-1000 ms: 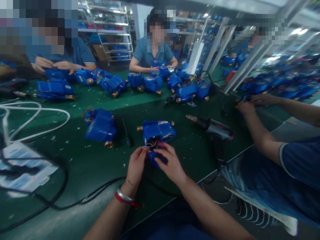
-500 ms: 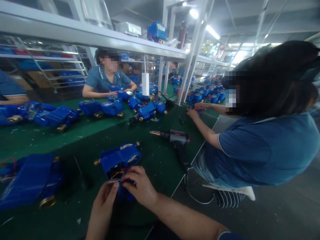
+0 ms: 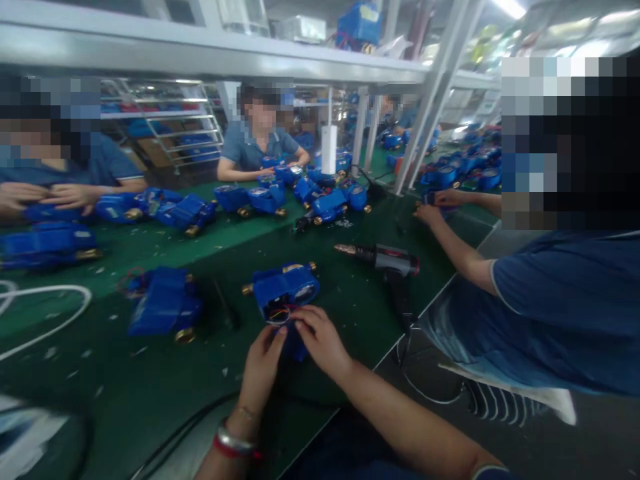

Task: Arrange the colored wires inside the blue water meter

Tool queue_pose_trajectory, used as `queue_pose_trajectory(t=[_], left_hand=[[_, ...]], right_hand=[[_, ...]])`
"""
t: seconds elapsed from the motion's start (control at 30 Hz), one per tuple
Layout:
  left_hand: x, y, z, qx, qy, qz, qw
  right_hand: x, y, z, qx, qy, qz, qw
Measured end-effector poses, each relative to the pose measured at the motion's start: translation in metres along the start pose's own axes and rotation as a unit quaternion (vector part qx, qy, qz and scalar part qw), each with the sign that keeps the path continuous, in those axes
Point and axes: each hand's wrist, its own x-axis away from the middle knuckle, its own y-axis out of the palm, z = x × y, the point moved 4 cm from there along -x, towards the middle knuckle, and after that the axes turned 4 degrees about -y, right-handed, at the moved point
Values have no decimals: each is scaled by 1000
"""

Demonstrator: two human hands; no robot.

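Note:
A blue water meter (image 3: 285,287) with brass end fittings lies on the green bench, its housing open toward me. Thin red, yellow and white wires (image 3: 279,316) come out of the opening. My left hand (image 3: 264,353) is closed at the near side of the meter, thumb and fingers pinching the wires. Close beside it, my right hand (image 3: 324,341) also pinches wires, fingertips nearly meeting the left ones. A blue part (image 3: 300,351) shows below my hands, partly covered by them. The exact ends of the wires are hidden by the fingers.
A heat gun (image 3: 393,263) lies to the right and a dark-handled screwdriver (image 3: 226,307) to the left. Another blue meter (image 3: 165,303) sits further left. Black cable (image 3: 185,427) crosses the near bench. Co-workers sit opposite and at right, beneath a metal shelf (image 3: 300,63).
My view has swung left and down, so the bench things appear further right and more of the left side shows. Both hands stay at the meter's wires.

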Motion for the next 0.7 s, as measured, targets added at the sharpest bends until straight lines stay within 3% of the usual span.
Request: queue_pose_trajectory(t=[0.17, 0.47, 0.7], left_hand=[[0, -1, 0, 67, 16, 20, 997], [-4, 1, -5, 185, -14, -24, 982], [-5, -1, -9, 245, -47, 19, 968]], right_hand=[[-2, 1, 5, -51, 10, 12, 999], [-1, 0, 9, -68, 16, 36, 997], [-1, -1, 5, -55, 29, 20, 998]])
